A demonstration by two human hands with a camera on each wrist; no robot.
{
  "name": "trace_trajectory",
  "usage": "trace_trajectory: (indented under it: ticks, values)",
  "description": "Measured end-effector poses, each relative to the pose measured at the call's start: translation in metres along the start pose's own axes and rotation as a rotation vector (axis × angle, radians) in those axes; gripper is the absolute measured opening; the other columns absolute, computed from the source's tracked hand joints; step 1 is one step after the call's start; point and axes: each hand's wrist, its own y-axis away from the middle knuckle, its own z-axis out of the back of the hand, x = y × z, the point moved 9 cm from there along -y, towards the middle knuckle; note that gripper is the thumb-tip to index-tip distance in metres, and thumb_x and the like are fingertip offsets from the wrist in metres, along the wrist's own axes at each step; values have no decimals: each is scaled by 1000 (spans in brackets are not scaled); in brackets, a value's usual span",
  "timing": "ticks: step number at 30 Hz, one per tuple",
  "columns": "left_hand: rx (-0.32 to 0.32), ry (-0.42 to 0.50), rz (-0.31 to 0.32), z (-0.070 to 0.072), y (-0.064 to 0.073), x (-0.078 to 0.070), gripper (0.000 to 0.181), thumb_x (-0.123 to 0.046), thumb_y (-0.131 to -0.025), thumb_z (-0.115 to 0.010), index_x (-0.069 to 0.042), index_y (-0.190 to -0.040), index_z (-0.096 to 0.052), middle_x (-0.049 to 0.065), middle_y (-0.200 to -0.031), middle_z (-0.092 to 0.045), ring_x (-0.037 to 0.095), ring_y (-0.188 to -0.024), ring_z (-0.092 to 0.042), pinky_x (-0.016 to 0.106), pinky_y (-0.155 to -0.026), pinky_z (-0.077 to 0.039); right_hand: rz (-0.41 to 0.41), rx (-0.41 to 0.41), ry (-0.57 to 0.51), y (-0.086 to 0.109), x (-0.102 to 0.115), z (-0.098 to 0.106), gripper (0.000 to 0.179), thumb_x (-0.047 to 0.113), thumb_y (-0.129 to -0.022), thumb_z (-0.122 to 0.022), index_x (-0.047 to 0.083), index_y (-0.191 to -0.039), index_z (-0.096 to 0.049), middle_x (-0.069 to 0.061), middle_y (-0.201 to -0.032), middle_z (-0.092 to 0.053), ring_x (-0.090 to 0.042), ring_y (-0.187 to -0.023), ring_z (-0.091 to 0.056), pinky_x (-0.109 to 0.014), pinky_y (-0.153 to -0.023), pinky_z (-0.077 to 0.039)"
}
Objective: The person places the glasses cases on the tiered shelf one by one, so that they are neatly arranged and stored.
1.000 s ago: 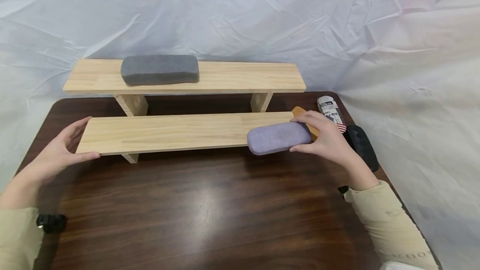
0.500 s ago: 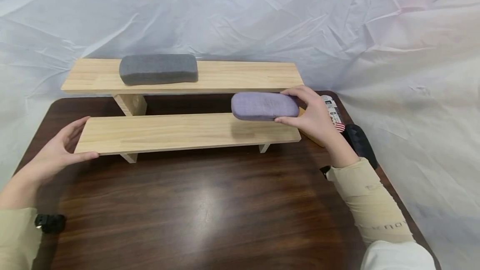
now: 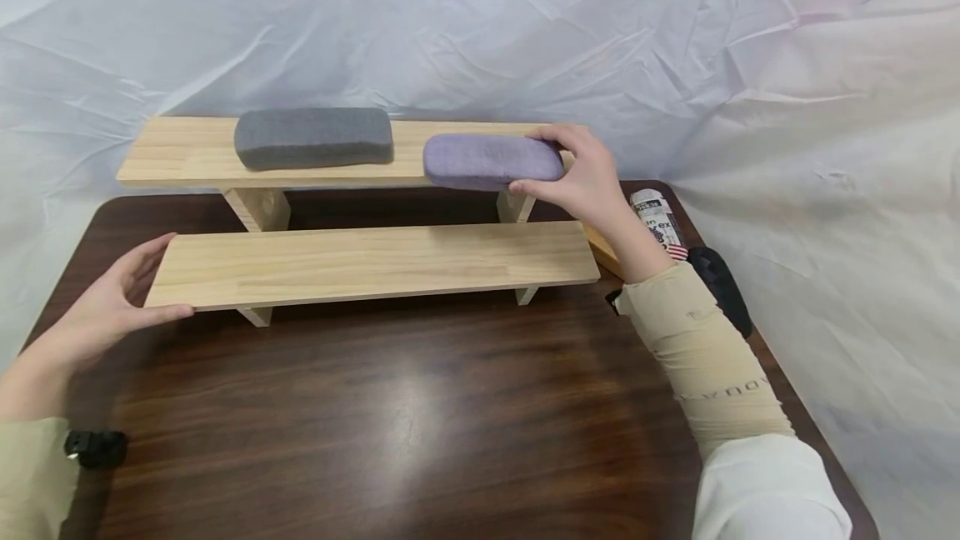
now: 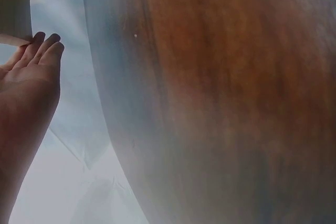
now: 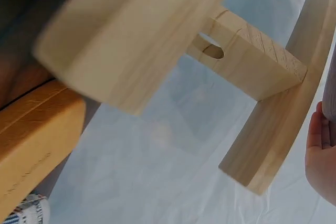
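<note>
A purple glasses case [image 3: 492, 161] is gripped at its right end by my right hand [image 3: 581, 169], thumb in front and fingers behind. It is at the upper shelf board's right half; whether it touches the board I cannot tell. Left of it, a grey glasses case [image 3: 313, 138] lies on the upper board [image 3: 180, 152]. My left hand [image 3: 112, 298] holds the left end of the lower shelf board [image 3: 367, 265], thumb at the front edge, fingers at the back. In the right wrist view, only part of the right hand [image 5: 321, 158] and the purple case [image 5: 331, 90] shows.
Right of the wooden stand lie an orange case [image 3: 602, 250], a newspaper-print case [image 3: 656, 215] and a black case [image 3: 718, 286]. The dark wooden table [image 3: 360, 423] extends in front. White sheeting [image 3: 480, 32] hangs behind and at the right.
My right hand has carried the purple case up and to the left, from the lower board's right end to the upper board. The left hand stays at the lower board's end.
</note>
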Motion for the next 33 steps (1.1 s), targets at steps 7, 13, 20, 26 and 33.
trace_trajectory:
  ticks: [7, 13, 20, 26, 33]
  values:
    - [-3, 6, 4, 0, 3, 1, 107, 2, -98, -73, -25, -173, -1, -5, -180, -1, -15, -144, -21, -6, -102, -25, -94, 76, -27, -31, -10, -16, 61, 24, -77, -97, 5, -129, -72, -13, -134, -69, -24, -122, -59, -44, -108, -50]
    - [0, 22, -15, -1, 3, -2, 107, 5, -97, -73, -26, -173, -4, -8, -180, -7, -15, -143, -24, -4, -100, -29, -116, 113, -11, -45, -15, -27, 61, 29, -79, -96, 7, -131, -72, -11, -134, -69, -22, -120, -59, -42, -110, -50]
    - [1, 29, -24, -1, 2, -6, 106, 6, -96, -73, -25, -173, -6, -9, -179, -11, -15, -142, -26, -4, -100, -29, -115, 143, -20, -48, -11, -34, 63, 29, -80, -95, 6, -133, -69, -12, -134, -66, -24, -116, -56, -41, -107, -47]
    - [8, 23, -11, 0, 2, -6, 106, 4, -97, -72, -25, -173, -4, -8, -180, -6, -14, -145, -22, -4, -102, -27, -100, 159, -7, -48, -10, -37, 65, 30, -83, -93, 7, -137, -66, -13, -138, -63, -25, -117, -55, -39, -103, -45]
    - [4, 22, -10, 2, 6, -4, 107, 5, -97, -72, -24, -173, -3, -7, -180, -6, -14, -144, -23, -4, -100, -29, -48, 178, -14, -46, -5, -41, 70, 28, -84, -93, 7, -144, -63, -14, -142, -62, -26, -125, -55, -42, -108, -45]
